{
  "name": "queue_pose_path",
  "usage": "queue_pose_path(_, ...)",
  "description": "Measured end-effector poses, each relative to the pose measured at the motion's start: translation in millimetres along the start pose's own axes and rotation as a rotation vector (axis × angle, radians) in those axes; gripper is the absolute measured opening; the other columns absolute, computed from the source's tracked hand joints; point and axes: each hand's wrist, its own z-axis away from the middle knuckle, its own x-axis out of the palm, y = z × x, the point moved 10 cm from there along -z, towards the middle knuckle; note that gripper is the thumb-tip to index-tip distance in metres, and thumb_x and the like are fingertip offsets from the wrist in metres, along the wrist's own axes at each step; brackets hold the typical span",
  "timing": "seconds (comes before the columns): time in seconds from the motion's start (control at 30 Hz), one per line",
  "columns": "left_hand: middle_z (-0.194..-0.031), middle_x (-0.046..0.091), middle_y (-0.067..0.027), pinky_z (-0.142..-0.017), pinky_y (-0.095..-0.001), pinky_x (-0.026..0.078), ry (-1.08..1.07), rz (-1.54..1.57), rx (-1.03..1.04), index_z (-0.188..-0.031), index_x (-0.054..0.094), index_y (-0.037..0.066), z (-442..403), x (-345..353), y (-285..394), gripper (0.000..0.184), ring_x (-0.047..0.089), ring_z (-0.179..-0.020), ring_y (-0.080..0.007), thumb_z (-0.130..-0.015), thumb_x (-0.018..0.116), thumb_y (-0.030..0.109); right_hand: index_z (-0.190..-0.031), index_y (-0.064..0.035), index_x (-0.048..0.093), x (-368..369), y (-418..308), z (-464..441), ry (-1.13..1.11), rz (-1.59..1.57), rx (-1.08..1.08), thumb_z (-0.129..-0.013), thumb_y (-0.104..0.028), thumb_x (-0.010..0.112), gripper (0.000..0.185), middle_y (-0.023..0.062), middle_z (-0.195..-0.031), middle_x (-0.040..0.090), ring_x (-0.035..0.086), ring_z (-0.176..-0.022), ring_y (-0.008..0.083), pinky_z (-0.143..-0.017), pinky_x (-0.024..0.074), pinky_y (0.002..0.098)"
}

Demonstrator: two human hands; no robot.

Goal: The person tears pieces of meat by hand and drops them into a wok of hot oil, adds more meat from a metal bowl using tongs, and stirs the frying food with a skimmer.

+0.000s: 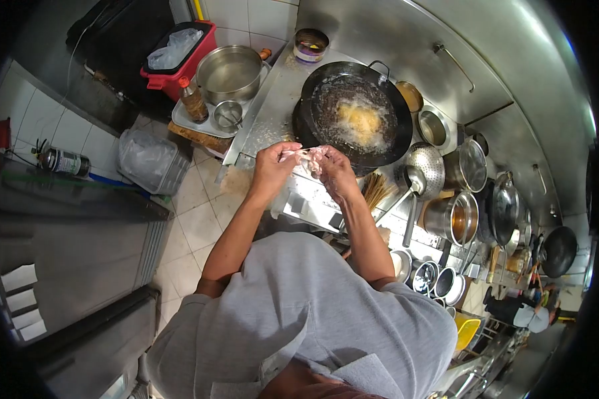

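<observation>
Near the front edge of the stove, a pale, wet, raw-looking piece of food [306, 157] is stretched between my two hands; its exact kind I cannot make out. My left hand [271, 174] pinches one end, and my right hand [337, 174] grips the other with whitish coating on its fingers. Just beyond them sits a large black wok [400, 110] of bubbling oil. Golden food [359, 123] is frying in the middle of it, surrounded by foam.
Right of the wok lie a perforated skimmer [426, 166], a bamboo brush [377, 193] and several pots, one a steel pot [440, 214]. At left stand a steel basin [229, 74], a bottle [193, 101] and a red bin [209, 41]. A person [531, 316] is far right.
</observation>
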Motion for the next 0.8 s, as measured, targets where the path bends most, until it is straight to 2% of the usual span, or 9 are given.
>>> queue_pose_path(0.13, -0.086, 0.069, -0.0042, -0.069, -0.0220, 0.049, 0.023, 0.047, 0.005, -0.103, 0.068, -0.003, -0.1, -1.9, 0.8, 0.020, 0.060, -0.076, -0.0069, -0.084, 0.065, 0.000, -0.102, -0.0022, 0.060, 1.7, 2.0, 7.7, 0.045, -0.132, 0.086, -0.097, -0.012, 0.057, 0.012, 0.0011, -0.078, 0.060, 0.050, -0.063, 0.0078, -0.056, 0.0431, 0.0238)
queue_pose_path(0.27, -0.087, 0.069, -0.0041, -0.070, -0.0228, 0.049, 0.037, -0.019, 0.016, -0.104, 0.069, -0.002, 0.1, -3.1, 2.7, 0.019, 0.060, -0.077, -0.0068, -0.086, 0.064, 0.000, -0.103, -0.0021, 0.060, 6.9, 3.7, 8.7, -0.121, -0.256, 0.073, -0.096, -0.013, 0.059, 0.013, 0.0020, -0.082, 0.061, 0.053, -0.065, 0.0091, -0.056, 0.0434, 0.0238)
queue_pose_path(0.37, -0.090, 0.069, -0.0052, -0.075, -0.0249, 0.051, 0.196, -0.231, 0.207, -0.101, 0.069, -0.001, -1.7, -25.3, 7.2, 0.017, 0.061, -0.080, -0.0084, -0.087, 0.061, -0.002, -0.103, -0.0022, 0.061, -3.5, -3.8, 12.7, -0.088, -0.342, 0.046, -0.095, -0.015, 0.061, 0.015, 0.0026, -0.084, 0.062, 0.055, -0.066, 0.0100, -0.057, 0.0448, 0.0233)
queue_pose_path(0.47, -0.092, 0.067, -0.0047, -0.075, -0.0267, 0.050, 0.277, -0.092, 0.101, -0.106, 0.067, 0.002, -14.2, -65.8, -7.4, 0.018, 0.061, -0.082, -0.0106, -0.091, 0.057, 0.002, -0.100, -0.0037, 0.060, -25.4, -29.7, 19.4, 0.016, -0.259, -0.034, -0.093, -0.019, 0.063, 0.017, 0.0037, -0.087, 0.064, 0.061, -0.071, 0.0131, -0.064, 0.0543, 0.0268)
queue_pose_path(0.53, -0.089, 0.064, -0.0011, -0.064, -0.0264, 0.046, 0.152, 0.319, -0.027, -0.114, 0.064, 0.004, -17.7, -59.7, -11.3, 0.022, 0.057, -0.077, -0.0092, -0.095, 0.056, 0.013, -0.098, -0.0054, 0.058, -27.9, -33.1, 18.3, -0.026, -0.337, 0.012, -0.094, -0.024, 0.062, 0.019, 0.0056, -0.086, 0.062, 0.061, -0.071, 0.0172, -0.060, 0.0550, 0.0299)
queue_pose_path(0.57, -0.087, 0.062, -0.0019, -0.062, -0.0276, 0.044, 0.042, 0.536, -0.143, -0.115, 0.061, 0.003, -15.9, -46.4, -18.6, 0.027, 0.058, -0.080, -0.0139, -0.097, 0.053, 0.022, -0.098, -0.0054, 0.058, -26.7, -32.9, 20.4, -0.027, -0.337, 0.016, -0.094, -0.024, 0.062, 0.019, 0.0056, -0.086, 0.062, 0.061, -0.071, 0.0172, -0.060, 0.0550, 0.0299)
queue_pose_path(0.67, -0.083, 0.061, -0.0027, -0.061, -0.0286, 0.044, -0.071, 0.929, -0.357, -0.110, 0.062, 0.002, -13.1, -18.3, -43.1, 0.029, 0.058, -0.077, -0.0166, -0.097, 0.052, 0.025, -0.095, -0.0063, 0.056, -23.9, -40.8, 18.2, 0.006, -0.487, -0.025, -0.094, -0.026, 0.061, 0.021, 0.0083, -0.084, 0.060, 0.061, -0.071, 0.0215, -0.059, 0.0562, 0.0326)
queue_pose_path(0.73, -0.081, 0.060, -0.0016, -0.060, -0.0289, 0.043, -0.030, 0.914, -0.393, -0.108, 0.062, 0.003, -10.3, -16.5, -55.6, 0.027, 0.058, -0.077, -0.0183, -0.095, 0.056, 0.025, -0.092, -0.0063, 0.054, -54.3, -18.0, 9.1, 0.212, -0.598, -0.016, -0.093, -0.023, 0.061, 0.018, 0.0102, -0.083, 0.059, 0.061, -0.072, 0.0238, -0.059, 0.0568, 0.0340)
queue_pose_path(0.8, -0.080, 0.059, -0.0012, -0.060, -0.0291, 0.044, -0.047, 0.889, -0.389, -0.108, 0.061, 0.002, -10.1, -13.4, -63.8, 0.025, 0.057, -0.074, -0.0152, -0.093, 0.060, 0.022, -0.086, -0.0061, 0.052, -61.8, -10.6, 0.4, 0.203, -0.632, -0.027, -0.094, -0.021, 0.060, 0.019, 0.0153, -0.094, 0.064, 0.063, -0.073, 0.0230, -0.060, 0.0581, 0.0327)
